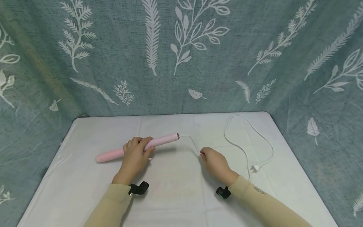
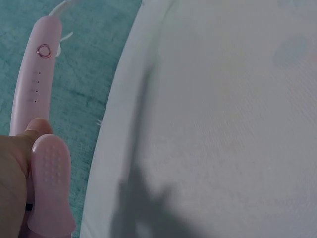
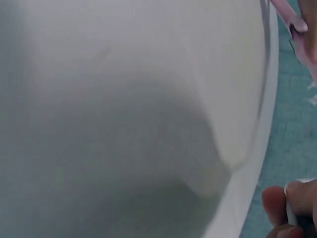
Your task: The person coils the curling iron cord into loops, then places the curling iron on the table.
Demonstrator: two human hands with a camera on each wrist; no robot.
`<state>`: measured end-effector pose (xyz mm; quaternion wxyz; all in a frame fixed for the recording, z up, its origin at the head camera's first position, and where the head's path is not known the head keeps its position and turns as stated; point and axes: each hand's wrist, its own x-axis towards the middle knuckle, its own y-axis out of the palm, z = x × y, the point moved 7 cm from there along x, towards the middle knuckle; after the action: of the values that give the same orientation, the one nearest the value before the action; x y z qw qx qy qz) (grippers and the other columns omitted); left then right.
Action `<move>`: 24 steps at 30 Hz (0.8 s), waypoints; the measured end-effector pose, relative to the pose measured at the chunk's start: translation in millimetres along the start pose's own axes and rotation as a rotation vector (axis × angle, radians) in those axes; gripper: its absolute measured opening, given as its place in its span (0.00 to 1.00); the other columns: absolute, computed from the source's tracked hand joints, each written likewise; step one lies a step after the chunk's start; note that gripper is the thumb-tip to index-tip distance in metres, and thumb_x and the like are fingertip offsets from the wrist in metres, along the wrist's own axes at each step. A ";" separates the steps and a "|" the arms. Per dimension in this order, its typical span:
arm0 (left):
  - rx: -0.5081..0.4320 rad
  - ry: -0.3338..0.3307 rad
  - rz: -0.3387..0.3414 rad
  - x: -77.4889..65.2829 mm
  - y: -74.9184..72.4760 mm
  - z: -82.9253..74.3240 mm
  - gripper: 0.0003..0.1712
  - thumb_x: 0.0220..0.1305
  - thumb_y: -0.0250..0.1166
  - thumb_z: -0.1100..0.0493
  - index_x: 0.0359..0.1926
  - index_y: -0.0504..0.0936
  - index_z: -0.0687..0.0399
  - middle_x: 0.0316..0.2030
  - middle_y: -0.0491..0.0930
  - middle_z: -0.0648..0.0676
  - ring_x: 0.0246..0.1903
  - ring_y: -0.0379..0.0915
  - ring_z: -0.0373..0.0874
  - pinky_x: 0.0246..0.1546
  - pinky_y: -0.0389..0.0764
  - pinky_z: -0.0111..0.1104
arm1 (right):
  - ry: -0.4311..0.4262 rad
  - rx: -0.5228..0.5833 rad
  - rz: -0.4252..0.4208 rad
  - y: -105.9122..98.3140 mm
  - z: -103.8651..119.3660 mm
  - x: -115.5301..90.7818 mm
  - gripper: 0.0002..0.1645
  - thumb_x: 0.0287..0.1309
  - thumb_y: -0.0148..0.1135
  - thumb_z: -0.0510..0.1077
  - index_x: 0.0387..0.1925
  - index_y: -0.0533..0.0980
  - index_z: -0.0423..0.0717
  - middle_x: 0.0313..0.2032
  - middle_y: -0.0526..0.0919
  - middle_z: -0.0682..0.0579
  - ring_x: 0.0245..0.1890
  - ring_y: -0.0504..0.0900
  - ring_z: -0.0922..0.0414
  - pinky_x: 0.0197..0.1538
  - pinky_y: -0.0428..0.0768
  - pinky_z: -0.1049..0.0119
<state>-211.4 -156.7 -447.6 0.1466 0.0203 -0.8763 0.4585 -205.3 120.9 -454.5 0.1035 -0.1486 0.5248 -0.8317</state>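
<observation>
A pink curling iron point(image 1: 164, 139) is held across the left part of the table, its handle end pointing right. My left hand point(image 1: 134, 159) grips it around the middle. In the left wrist view the thumb lies along the handle point(image 2: 34, 84), beside the clamp lever point(image 2: 52, 183); a ringed button point(image 2: 43, 50) and a row of small dots show on the handle. A white cord point(image 1: 187, 136) leaves the handle end and runs to my right hand point(image 1: 216, 164), which pinches it between thumb and fingers. The right wrist view shows those fingertips point(image 3: 275, 203) at its lower right edge.
Beyond the right hand the cord loops over the table's right side, ending in a white two-pin plug point(image 1: 255, 168). A white cloth covers the table point(image 1: 170, 195). Green leaf-patterned curtains point(image 1: 170, 88) stand behind it and at both sides.
</observation>
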 end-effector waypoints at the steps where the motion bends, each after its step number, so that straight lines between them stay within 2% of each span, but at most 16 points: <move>1: -0.003 -0.002 -0.003 0.4 -0.4 -1.1 0.23 0.63 0.67 0.52 0.58 0.77 0.51 0.49 0.71 0.64 0.51 0.64 0.59 0.56 0.53 0.52 | -0.019 -0.007 0.003 1.4 5.0 0.2 0.05 0.65 0.60 0.37 0.39 0.79 0.40 0.35 0.83 0.48 0.35 0.83 0.53 0.38 0.80 0.59; 9: -0.021 0.006 -0.031 0.8 -0.6 -13.5 0.22 0.61 0.68 0.53 0.56 0.79 0.51 0.47 0.71 0.64 0.48 0.65 0.59 0.55 0.54 0.53 | -0.173 -0.070 0.064 14.2 40.4 4.3 0.07 0.64 0.61 0.40 0.40 0.76 0.39 0.33 0.80 0.49 0.33 0.81 0.53 0.35 0.79 0.61; 18: 0.022 0.059 -0.032 0.4 5.0 -25.1 0.21 0.61 0.68 0.54 0.55 0.80 0.47 0.46 0.71 0.63 0.48 0.66 0.59 0.53 0.57 0.51 | -0.269 -0.081 0.110 14.7 66.9 8.6 0.08 0.67 0.58 0.40 0.43 0.74 0.39 0.37 0.79 0.49 0.34 0.79 0.57 0.37 0.78 0.64; 24: 0.063 0.096 -0.018 -3.2 12.6 -28.5 0.21 0.60 0.69 0.55 0.55 0.80 0.47 0.46 0.72 0.65 0.50 0.65 0.60 0.53 0.58 0.51 | -0.326 -0.118 0.128 13.3 78.8 8.4 0.05 0.67 0.57 0.39 0.41 0.74 0.41 0.33 0.77 0.52 0.31 0.77 0.59 0.34 0.77 0.66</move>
<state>-203.7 -126.7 -443.2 0.1920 0.0107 -0.8532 0.4848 -184.9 46.1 -433.4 0.2308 -0.2536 0.5574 -0.7562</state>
